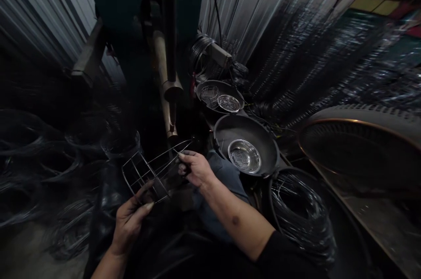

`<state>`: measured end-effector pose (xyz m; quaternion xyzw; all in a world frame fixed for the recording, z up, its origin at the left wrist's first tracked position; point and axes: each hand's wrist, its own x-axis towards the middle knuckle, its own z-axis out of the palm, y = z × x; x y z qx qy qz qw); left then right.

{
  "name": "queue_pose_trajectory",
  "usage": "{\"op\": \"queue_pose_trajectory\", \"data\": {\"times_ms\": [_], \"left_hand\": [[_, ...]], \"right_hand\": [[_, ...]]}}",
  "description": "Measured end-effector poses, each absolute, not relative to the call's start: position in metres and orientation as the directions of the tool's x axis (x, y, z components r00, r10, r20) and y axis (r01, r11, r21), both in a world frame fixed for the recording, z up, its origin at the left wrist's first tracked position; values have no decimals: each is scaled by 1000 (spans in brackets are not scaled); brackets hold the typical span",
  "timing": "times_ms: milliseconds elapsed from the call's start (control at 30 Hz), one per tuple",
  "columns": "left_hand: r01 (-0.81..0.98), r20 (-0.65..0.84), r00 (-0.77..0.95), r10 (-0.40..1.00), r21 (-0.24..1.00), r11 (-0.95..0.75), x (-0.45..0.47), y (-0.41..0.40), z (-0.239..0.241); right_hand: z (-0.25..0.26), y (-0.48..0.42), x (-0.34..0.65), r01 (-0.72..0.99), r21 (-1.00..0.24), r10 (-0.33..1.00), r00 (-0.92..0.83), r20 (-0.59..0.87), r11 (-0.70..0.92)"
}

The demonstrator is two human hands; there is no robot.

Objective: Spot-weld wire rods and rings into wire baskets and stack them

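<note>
A thin wire frame [142,178], like a small open cage with hoops and long straight wires, is held low in front of me. My left hand [131,222] grips its lower edge between thumb and fingers. Close to the tips of the long wires, my right hand [196,168] is closed in a pinch; whether it holds a separate piece of wire or the frame itself, I cannot tell. Just beyond the frame, two metal rods of a machine end in copper-coloured tips, the upper tip [173,89] above the lower tip [171,132].
At right, a dark pan [223,123] holds a shiny metal bowl [244,156] of small pieces. Another pan [241,102] stands behind it. A coil of wire [301,209] lies near my right elbow, beside a large round fan-like guard [358,147]. Dim wire hoops [39,156] are stacked at left.
</note>
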<state>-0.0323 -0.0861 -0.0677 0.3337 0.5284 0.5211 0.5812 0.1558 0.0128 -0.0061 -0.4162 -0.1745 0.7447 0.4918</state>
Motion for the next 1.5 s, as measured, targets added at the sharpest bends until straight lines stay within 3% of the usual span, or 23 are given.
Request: {"op": "queue_pose_trajectory", "data": {"times_ms": [233, 367, 467, 533, 600, 667, 833, 1033, 1167, 1500], "left_hand": [[105, -214, -124, 969, 968, 227, -47, -106, -63], [400, -35, -338, 941, 899, 177, -59, -111, -60], [684, 172, -309, 935, 724, 93, -62, -102, -48], [836, 117, -159, 980, 544, 70, -61, -92, -37], [921, -46, -53, 998, 385, 66, -60, -83, -26], [933, -94, -18, 995, 355, 50, -58, -74, -18], [820, 101, 31, 994, 566, -83, -32, -56, -8], [933, 5, 131, 991, 338, -125, 10, -48, 4], [959, 14, 119, 993, 257, -119, 18, -49, 8], [976, 170, 177, 969, 96, -195, 29, -37, 13]], "right_hand": [[-6, -4, 142, -531, -754, 914, -107, -392, -386], [-9, -13, 138, -454, -807, 920, -83, -384, -378], [-10, -16, 142, -426, -827, 923, -56, -380, -366], [-9, -16, 147, -431, -826, 921, -35, -388, -364], [-8, -17, 154, -432, -825, 920, -30, -392, -366], [-9, -18, 158, -423, -831, 923, -34, -383, -360], [-15, -22, 161, -368, -859, 931, -59, -359, -355], [-17, -22, 159, -367, -844, 916, -70, -395, -392], [-17, -19, 157, -417, -823, 913, -46, -406, -387], [-10, -13, 152, -526, -785, 921, 8, -389, -327]]}}
